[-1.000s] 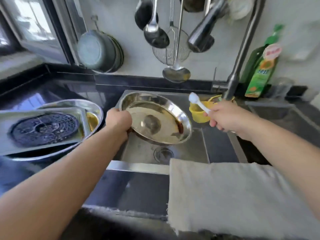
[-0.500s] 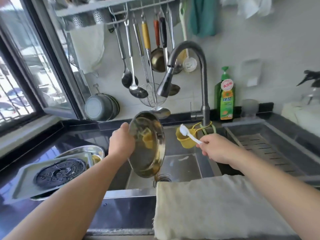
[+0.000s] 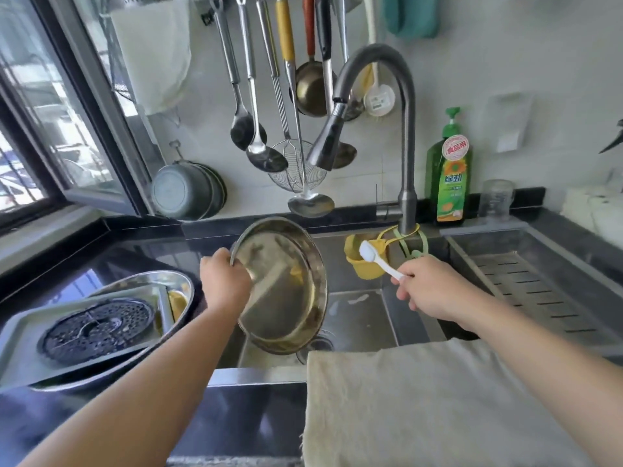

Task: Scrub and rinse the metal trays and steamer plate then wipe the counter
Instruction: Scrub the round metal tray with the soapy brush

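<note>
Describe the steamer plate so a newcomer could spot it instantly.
Start at the sink and look left onto the dark counter. There a grey tray rests on a round metal tray. The steamer plate lies in it: the only black, perforated disc.

A home kitchen: a steel sink (image 3: 357,318) set in a dark worktop (image 3: 141,261), a gooseneck tap (image 3: 406,129), ladles (image 3: 256,143) hanging on the wall above, and a dish soap bottle (image 3: 450,176) at the worktop's back edge.
</note>
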A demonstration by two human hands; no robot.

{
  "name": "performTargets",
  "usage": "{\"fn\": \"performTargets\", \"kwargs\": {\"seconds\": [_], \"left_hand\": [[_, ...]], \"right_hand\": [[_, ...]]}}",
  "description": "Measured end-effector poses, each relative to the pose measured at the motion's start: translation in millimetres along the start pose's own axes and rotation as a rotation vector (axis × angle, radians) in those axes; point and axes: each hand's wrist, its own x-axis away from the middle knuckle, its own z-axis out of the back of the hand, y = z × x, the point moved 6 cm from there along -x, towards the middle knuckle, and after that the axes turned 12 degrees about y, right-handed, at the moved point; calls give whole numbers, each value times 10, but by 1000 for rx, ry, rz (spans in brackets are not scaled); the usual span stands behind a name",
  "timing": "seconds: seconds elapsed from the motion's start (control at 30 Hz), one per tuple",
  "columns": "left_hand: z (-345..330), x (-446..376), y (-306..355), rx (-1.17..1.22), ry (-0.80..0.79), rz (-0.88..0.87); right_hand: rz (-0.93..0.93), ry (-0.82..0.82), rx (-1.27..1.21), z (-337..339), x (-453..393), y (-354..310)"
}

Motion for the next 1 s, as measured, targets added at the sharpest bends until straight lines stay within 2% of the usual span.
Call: {"fn": "performTargets", "kwargs": {"seconds": [0.1,0.2,0.27,0.37,0.47,0.6,0.73,0.8,0.9,0.97,1.0], "left_hand": [[-270,29,-398,193,-47,313],[-552,1,-815,493,-89,691],[-678,6,-932,628,-175,805],[-779,31,-965,738,-295,796],[-754,78,-923,793,-323,788],[-737,111,-771,842,-447,731],[-713,121,-633,801,-468,626],[-728,132,-565,842,-461,611],[-724,87,-567,856,-415,561],[-690,24,-639,849,-339,552],[-657,-4,-670,855,-290,562]], "right_hand": [[54,-12,40,-247,-158,-196],[143,-30,7,-558,-354,-502],[184,-21,-29,-746,-515,-688],[269,26,35,-1009,-798,-866],[319,49,82,-1264,-991,-950],[421,171,141,-1501,-929,-906],[447,138,127,-1568,-860,-950],[407,10,25,-1649,-752,-1056],[311,-359,-193,-1849,-495,-1142],[250,-528,-170,-1830,-393,-1093],[277,-570,-58,-1797,-393,-1049]]}}
